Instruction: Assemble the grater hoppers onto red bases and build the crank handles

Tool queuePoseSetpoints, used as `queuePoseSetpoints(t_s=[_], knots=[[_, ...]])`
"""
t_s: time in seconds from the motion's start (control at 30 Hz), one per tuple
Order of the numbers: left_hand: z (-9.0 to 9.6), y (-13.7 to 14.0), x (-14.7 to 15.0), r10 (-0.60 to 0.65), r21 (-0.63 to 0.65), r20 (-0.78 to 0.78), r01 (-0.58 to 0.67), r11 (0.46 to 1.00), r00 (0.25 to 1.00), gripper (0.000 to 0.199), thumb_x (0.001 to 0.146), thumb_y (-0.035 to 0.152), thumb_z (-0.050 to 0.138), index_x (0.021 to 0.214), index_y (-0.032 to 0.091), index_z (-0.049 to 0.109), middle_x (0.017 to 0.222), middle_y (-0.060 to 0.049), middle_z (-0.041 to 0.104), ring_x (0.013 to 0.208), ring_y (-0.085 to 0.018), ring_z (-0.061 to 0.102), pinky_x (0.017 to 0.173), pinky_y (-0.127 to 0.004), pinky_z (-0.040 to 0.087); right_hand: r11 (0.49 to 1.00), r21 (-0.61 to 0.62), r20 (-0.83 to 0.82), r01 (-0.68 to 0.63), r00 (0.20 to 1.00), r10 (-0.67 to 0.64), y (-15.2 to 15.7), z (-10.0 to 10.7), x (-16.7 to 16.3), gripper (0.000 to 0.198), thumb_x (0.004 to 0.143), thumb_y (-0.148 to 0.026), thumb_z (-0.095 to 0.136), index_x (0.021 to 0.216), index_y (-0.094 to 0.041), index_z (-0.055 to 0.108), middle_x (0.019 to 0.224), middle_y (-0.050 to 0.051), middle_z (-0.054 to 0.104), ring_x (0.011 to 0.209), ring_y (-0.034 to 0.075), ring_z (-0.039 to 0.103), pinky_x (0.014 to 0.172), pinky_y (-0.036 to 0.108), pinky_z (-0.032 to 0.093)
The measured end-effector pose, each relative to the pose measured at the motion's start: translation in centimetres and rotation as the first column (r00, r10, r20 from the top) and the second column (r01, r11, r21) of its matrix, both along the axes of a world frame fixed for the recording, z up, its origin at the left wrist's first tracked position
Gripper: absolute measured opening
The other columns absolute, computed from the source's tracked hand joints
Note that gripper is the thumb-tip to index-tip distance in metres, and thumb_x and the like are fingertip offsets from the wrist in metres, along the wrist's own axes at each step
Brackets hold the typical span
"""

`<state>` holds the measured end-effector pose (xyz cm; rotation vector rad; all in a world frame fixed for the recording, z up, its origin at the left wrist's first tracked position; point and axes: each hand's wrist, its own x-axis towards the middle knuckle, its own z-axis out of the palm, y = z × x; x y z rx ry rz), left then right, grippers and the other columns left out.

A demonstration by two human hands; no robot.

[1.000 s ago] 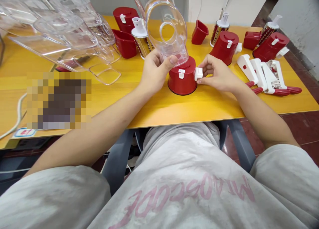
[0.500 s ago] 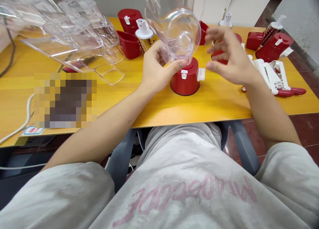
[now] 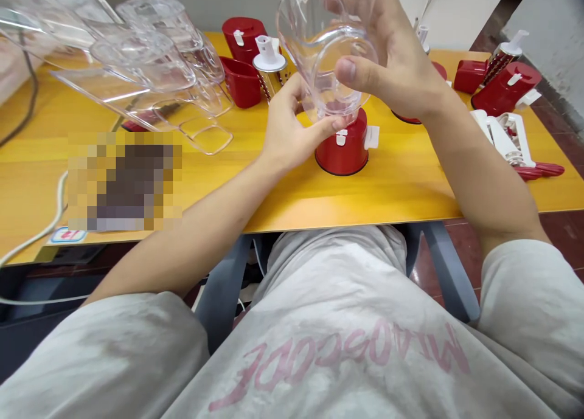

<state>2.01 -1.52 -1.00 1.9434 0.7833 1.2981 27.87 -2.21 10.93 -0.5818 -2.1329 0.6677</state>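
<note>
A clear plastic grater housing (image 3: 331, 48) is upright over a red base (image 3: 341, 156) in the middle of the table. My left hand (image 3: 292, 122) is closed round the housing's lower left side, its thumb along the bottom edge just above the base. With its thumb across the front of the round opening and fingers behind the upper part, my right hand (image 3: 387, 72) also grips the housing. A white tab (image 3: 371, 137) sticks out at the base's right side. Whether the housing is seated on the base is hidden by my left thumb.
Several clear housings (image 3: 141, 57) are piled at the left, beside a pixelated dark item (image 3: 130, 185). Behind stand a red base (image 3: 243, 39), a red cup-like part (image 3: 241, 84) and a grater drum (image 3: 270, 66). White handles with red grips (image 3: 542, 171) lie at the right.
My right hand has moved left and up from beside the housing and taken hold of it. My left hand keeps its grip on the lower part.
</note>
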Motion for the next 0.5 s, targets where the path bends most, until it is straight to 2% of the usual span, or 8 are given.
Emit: queuePoseSetpoints(t_s=[0.07,0.17,0.27,0.37,0.4,0.43,0.5], knots=[[0.4,-0.7,0.2,-0.030,-0.023,-0.008,0.029,0.999,1.000,0.125,0.079,0.119,0.097,0.168,0.033,0.076,0.170,-0.004,0.086,0.178,-0.055,0.058,0.152,-0.078,0.045,1.000,-0.010,-0.061,0.012,0.998,-0.013,-0.2,-0.5,0.5,0.098,0.099,-0.086,0.092,0.179,-0.038,0.064,0.205,-0.002,0.058,0.186,0.030,0.065,0.163,0.044,0.058],[0.4,-1.4,0.5,-0.077,-0.076,-0.021,0.075,0.994,0.997,0.120,0.076,0.103,0.112,0.166,0.032,0.077,0.176,-0.009,0.082,0.179,-0.055,0.061,0.152,-0.075,0.050,0.998,-0.064,-0.119,-0.012,0.993,0.005,0.8,-1.4,1.0,0.109,0.099,-0.091,0.088,0.180,-0.025,0.058,0.203,0.011,0.058,0.177,0.031,0.071,0.155,0.044,0.063],[-0.6,-1.1,0.6,-0.119,-0.150,-0.017,0.115,0.982,0.993,0.113,0.074,0.089,0.117,0.161,0.029,0.078,0.177,-0.016,0.081,0.181,-0.058,0.061,0.153,-0.077,0.052,0.994,-0.110,-0.108,-0.025,0.994,0.013,2.1,-2.3,1.2,0.111,0.090,-0.095,0.094,0.175,-0.030,0.061,0.200,0.007,0.061,0.174,0.031,0.072,0.150,0.045,0.065],[-1.6,-0.5,0.7,-0.153,-0.202,-0.002,0.149,0.968,0.988,0.104,0.074,0.080,0.116,0.155,0.024,0.081,0.174,-0.021,0.083,0.178,-0.059,0.065,0.155,-0.081,0.050,0.982,-0.166,-0.081,-0.086,0.994,0.073,3.5,-3.1,1.2,0.104,0.096,-0.091,0.091,0.179,-0.036,0.060,0.209,-0.001,0.054,0.189,0.032,0.062,0.155,0.048,0.060],[-1.8,-0.3,0.8,-0.163,-0.212,0.005,0.161,0.964,0.987,0.101,0.074,0.077,0.116,0.153,0.024,0.082,0.172,-0.020,0.084,0.176,-0.058,0.067,0.155,-0.081,0.049,0.975,-0.197,-0.075,-0.107,0.993,0.093,4.2,-3.2,1.2,0.108,0.096,-0.092,0.090,0.183,-0.036,0.057,0.213,-0.002,0.048,0.194,0.032,0.057,0.158,0.048,0.057],[-1.9,-0.2,0.8,-0.173,-0.220,0.011,0.171,0.960,0.985,0.099,0.074,0.074,0.116,0.153,0.024,0.082,0.171,-0.019,0.085,0.174,-0.057,0.069,0.156,-0.082,0.049,0.965,-0.231,-0.078,-0.122,0.991,0.107,4.8,-3.3,1.1,0.118,0.091,-0.095,0.093,0.185,-0.036,0.053,0.216,-0.003,0.043,0.196,0.032,0.054,0.160,0.048,0.055],[-1.9,-0.2,0.9,-0.188,-0.238,0.029,0.189,0.953,0.982,0.096,0.073,0.067,0.117,0.153,0.026,0.082,0.171,-0.017,0.086,0.173,-0.055,0.072,0.158,-0.081,0.048,0.947,-0.290,-0.089,-0.135,0.990,0.114,5.9,-3.4,0.8,0.146,0.067,-0.102,0.103,0.186,-0.035,0.049,0.219,-0.002,0.037,0.197,0.033,0.052,0.160,0.047,0.055]])
